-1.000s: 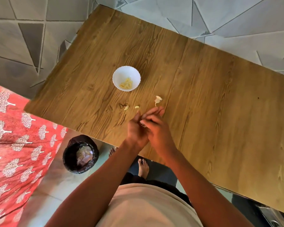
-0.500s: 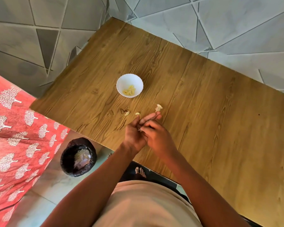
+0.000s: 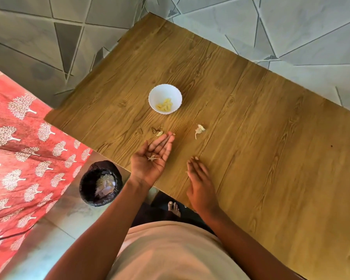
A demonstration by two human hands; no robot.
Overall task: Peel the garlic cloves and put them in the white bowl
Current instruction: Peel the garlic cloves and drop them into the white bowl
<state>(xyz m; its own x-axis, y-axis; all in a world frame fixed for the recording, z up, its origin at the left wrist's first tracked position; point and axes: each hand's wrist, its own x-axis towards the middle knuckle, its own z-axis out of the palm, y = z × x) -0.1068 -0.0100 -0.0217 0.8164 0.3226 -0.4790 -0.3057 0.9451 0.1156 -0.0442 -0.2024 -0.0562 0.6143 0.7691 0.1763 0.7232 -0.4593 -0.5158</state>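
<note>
Both hands are apart over the near part of the desk (image 3: 251, 118), each on the near side of the white bowl (image 3: 165, 98). Left hand (image 3: 153, 158) lies palm up with its fingers straight and spread toward the bowl; a small scrap of garlic skin (image 3: 153, 158) rests loose on the palm, not gripped. Right hand (image 3: 199, 183) is palm down and flat, fingers straight and together, low over the wood near the desk's front edge and holding nothing; whether it touches the surface cannot be told.

Peeled garlic cloves (image 3: 165, 106) sit in a small yellow heap inside the bowl, toward its near wall. Nearer than the bowl, a small pale garlic piece (image 3: 159, 133) lies on the desk just beside the left fingertips. To the bowl's near right lies a larger garlic clove (image 3: 199, 129) with papery skin trailing from it, well apart from both hands.

On the floor, nearer than the bowl and off the desk's left edge, stands a black bin (image 3: 100, 183) with pale peelings inside. Left of it spreads a red cloth (image 3: 18, 158) printed with white trees.
</note>
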